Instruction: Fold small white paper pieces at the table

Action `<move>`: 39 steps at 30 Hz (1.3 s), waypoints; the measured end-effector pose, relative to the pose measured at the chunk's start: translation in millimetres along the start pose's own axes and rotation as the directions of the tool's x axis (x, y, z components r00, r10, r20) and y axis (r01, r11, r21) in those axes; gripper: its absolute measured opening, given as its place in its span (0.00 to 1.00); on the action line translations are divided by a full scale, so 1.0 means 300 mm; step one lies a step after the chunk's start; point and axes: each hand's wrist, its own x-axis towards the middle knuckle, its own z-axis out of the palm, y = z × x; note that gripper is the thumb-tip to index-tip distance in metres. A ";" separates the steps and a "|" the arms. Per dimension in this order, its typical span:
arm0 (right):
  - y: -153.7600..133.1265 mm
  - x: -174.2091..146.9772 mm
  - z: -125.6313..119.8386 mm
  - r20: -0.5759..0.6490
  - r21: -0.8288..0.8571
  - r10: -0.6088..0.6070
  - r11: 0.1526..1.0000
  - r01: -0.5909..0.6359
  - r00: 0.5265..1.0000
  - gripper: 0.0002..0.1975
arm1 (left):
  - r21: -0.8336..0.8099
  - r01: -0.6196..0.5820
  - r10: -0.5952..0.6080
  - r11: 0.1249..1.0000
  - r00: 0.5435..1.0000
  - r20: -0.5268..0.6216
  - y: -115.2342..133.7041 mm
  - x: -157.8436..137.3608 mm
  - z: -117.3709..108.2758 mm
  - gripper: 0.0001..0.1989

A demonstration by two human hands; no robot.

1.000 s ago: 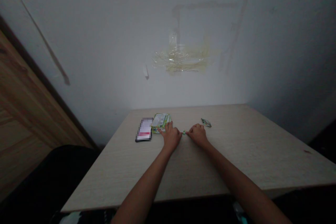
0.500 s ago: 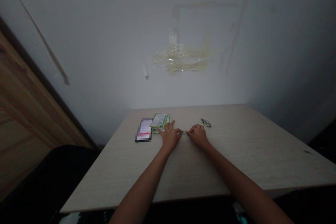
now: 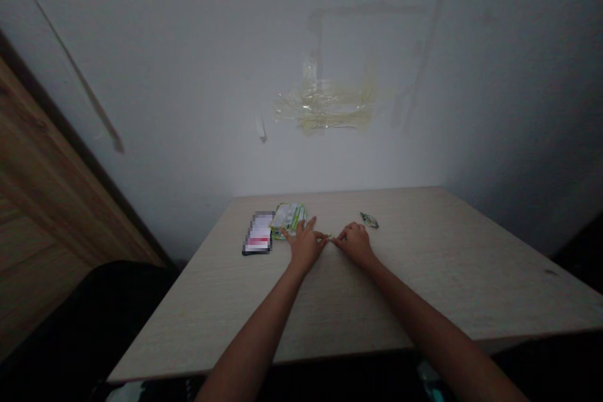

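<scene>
Between the fingertips of both hands, low on the tabletop, is a small green folded wrapper [image 3: 330,238]; most of it is hidden by the fingers. My left hand [image 3: 305,247] pinches its left end with thumb and forefinger, the other fingers spread toward the stack of green-and-white plastic wrappers [image 3: 288,217]. Closed around the right end is my right hand [image 3: 357,243], its remaining fingers curled. Just beyond that hand lies another small folded green wrapper [image 3: 370,220], apart from it.
A phone [image 3: 259,232] with a lit, blurred screen lies left of the stack, against its edge. The pale wooden table [image 3: 343,314] meets a wall with yellowed tape [image 3: 334,107] on it. Left of the table stands a dark chair-like shape [image 3: 103,308].
My right fingertips have shifted slightly left, nearer to the left ones, and less of the green wrapper shows between them. The stack, phone and other folded wrapper have stayed put.
</scene>
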 end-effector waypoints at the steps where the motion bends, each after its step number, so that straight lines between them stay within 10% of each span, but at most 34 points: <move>1: -0.001 0.000 0.000 -0.004 0.000 0.004 1.000 -0.004 1.000 0.15 | -0.002 0.000 0.000 1.000 1.000 -0.004 0.001 0.001 0.001 0.10; 39: 0.010 0.035 0.016 0.064 0.061 0.118 0.991 -0.122 0.991 0.15 | -0.051 0.007 -0.007 0.999 1.000 0.012 -0.020 0.021 0.029 0.10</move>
